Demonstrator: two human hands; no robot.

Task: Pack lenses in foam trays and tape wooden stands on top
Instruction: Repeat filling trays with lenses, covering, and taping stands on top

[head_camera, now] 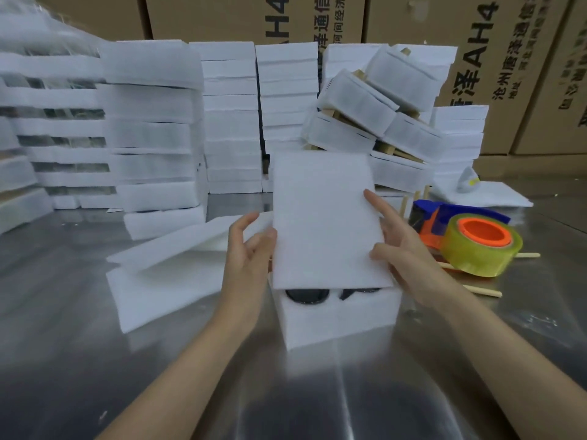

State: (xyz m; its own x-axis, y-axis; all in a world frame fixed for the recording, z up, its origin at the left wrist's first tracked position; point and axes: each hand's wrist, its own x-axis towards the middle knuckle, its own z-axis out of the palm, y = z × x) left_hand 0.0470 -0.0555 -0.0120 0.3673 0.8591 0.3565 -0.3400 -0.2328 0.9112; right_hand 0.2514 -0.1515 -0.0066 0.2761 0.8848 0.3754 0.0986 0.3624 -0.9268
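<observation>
Spare foam sheets (178, 268) lie left on the surface (95, 360), within reach. The left hand (251, 252) bends its fingers against the foam cover's (320, 217) edge; whether this grip pinches, I cannot tell. The cover hovers tilted over the foam tray (336, 319), its dark lenses (307, 296) partly exposed, likely being aligned. The right hand (403, 249) pinches the opposite edge. The tape dispenser (470, 239) waits beside it.
</observation>
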